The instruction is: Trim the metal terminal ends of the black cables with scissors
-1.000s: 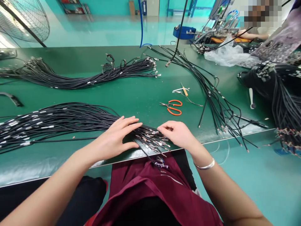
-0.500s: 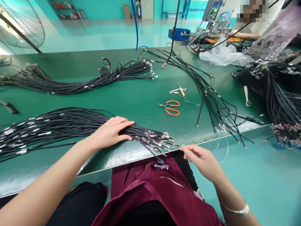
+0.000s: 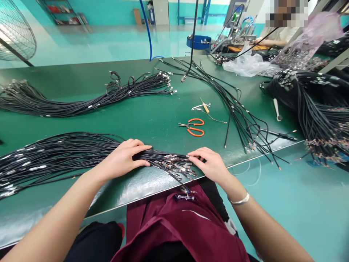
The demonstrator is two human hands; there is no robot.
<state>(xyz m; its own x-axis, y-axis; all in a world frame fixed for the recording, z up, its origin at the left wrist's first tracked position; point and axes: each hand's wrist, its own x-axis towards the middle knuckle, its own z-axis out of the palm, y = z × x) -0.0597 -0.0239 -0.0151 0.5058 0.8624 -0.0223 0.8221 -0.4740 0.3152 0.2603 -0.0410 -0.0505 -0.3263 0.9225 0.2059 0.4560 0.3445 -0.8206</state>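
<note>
A thick bundle of black cables (image 3: 73, 149) lies along the near left part of the table, its stripped, metal-tipped ends pointing right. My left hand (image 3: 127, 154) rests over the bundle just behind those ends, fingers on the far side and thumb on the near side, holding it. At the tips, my right hand (image 3: 208, 163) pinches one black cable end (image 3: 185, 155) between thumb and fingertips. The exact grip there is partly hidden by the fingers. Orange-handled scissors (image 3: 195, 127) lie on the table beyond my right hand.
Another black cable bundle (image 3: 89, 98) lies farther back. Loose cables (image 3: 229, 100) spread to the right, near a large hanging cable pile (image 3: 313, 105). A yellow-handled pick (image 3: 205, 107) and clear plastic bags (image 3: 248, 63) are on the green table (image 3: 152, 120). A person sits at the back right.
My right hand has moved left and up from the table edge to the cable ends, where it pinches one. My left hand stays on the bundle. The view has shifted slightly.
</note>
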